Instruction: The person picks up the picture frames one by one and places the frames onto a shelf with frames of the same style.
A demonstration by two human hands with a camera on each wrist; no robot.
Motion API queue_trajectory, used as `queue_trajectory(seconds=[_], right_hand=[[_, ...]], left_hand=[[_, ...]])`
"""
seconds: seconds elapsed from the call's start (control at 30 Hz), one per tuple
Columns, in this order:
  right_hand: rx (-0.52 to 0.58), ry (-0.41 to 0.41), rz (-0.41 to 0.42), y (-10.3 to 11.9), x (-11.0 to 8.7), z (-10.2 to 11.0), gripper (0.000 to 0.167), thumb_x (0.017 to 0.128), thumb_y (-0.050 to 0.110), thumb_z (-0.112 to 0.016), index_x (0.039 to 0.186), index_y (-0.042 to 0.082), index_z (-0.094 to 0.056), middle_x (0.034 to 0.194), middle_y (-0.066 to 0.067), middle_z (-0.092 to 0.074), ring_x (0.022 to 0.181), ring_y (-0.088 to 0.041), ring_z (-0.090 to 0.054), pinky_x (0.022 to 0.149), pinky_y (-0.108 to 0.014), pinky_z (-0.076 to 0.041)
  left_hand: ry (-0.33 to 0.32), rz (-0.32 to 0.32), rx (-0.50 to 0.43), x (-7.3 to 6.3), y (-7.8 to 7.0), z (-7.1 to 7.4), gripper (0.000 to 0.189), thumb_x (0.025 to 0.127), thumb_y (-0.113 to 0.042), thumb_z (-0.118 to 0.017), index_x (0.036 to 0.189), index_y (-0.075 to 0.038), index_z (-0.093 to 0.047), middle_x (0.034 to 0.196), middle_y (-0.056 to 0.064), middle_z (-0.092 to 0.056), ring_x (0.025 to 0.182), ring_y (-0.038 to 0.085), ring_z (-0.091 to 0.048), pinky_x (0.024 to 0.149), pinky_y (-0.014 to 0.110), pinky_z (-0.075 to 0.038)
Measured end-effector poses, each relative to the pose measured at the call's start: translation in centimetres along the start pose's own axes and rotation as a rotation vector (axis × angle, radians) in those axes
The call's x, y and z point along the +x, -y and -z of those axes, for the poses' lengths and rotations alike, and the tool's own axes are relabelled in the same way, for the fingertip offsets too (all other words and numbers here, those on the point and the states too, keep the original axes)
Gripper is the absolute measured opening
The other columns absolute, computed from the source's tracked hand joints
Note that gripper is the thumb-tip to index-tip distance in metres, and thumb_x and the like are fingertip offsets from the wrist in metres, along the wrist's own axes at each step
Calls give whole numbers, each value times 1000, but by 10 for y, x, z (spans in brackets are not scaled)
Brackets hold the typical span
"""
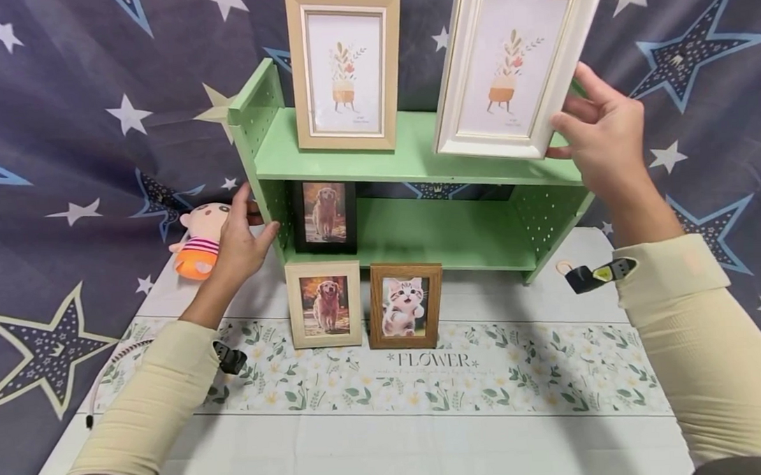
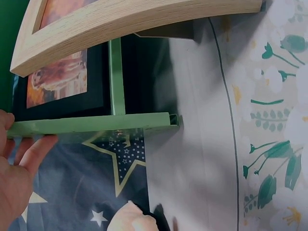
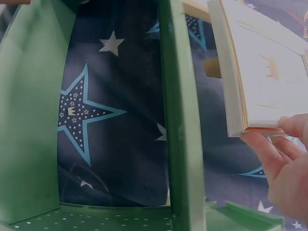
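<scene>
My right hand (image 1: 606, 135) grips the white picture frame (image 1: 447, 116) by its right edge. That frame leans over the top level of the green shelf (image 1: 416, 163), its plant picture facing me. In the right wrist view, thumb and fingers pinch the white frame's border (image 3: 234, 96). At the shelf's left side panel (image 1: 256, 151), my left hand (image 1: 242, 239) holds on, with fingers on both sides of the panel edge (image 2: 96, 124) in the left wrist view. A beige picture frame (image 1: 296, 73) stands upright on the top level, left of the white one.
A black picture frame (image 1: 300, 233) stands on the lower level. Before the shelf stand a light wood frame (image 1: 292, 303) and a brown wood frame (image 1: 375, 307). A plush toy (image 1: 195, 254) sits left of the shelf. Behind hangs a starry curtain (image 1: 60, 256).
</scene>
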State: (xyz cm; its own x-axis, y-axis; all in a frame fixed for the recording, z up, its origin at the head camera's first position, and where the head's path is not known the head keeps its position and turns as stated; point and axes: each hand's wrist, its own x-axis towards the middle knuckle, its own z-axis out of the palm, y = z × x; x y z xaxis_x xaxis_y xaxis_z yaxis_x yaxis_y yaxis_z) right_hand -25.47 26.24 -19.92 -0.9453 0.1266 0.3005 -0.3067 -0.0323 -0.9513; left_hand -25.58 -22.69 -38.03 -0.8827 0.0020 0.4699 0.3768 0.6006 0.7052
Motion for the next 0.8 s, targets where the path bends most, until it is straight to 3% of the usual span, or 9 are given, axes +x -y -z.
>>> queue_trajectory(seconds=[0.37, 0.8], right_hand=[[-94, -28, -50, -16, 26, -12, 66, 91, -11, -60, 140, 34, -62, 139, -12, -63, 113, -16, -71, 55, -30, -60], [-134, -51, -100, -30, 35, -2, 68, 92, -11, -59, 142, 34, -59, 142, -14, -60, 112, -13, -70, 51, -28, -61]], left_hand=[[7, 15, -1, -2, 2, -2, 82, 95, -1, -64, 163, -13, -20, 124, 30, -58, 109, 45, -63, 98, 58, -52], [7, 6, -8, -1, 2, -6, 80, 95, -2, -64, 162, -13, -22, 123, 29, -58, 110, 46, -63, 99, 61, -52]])
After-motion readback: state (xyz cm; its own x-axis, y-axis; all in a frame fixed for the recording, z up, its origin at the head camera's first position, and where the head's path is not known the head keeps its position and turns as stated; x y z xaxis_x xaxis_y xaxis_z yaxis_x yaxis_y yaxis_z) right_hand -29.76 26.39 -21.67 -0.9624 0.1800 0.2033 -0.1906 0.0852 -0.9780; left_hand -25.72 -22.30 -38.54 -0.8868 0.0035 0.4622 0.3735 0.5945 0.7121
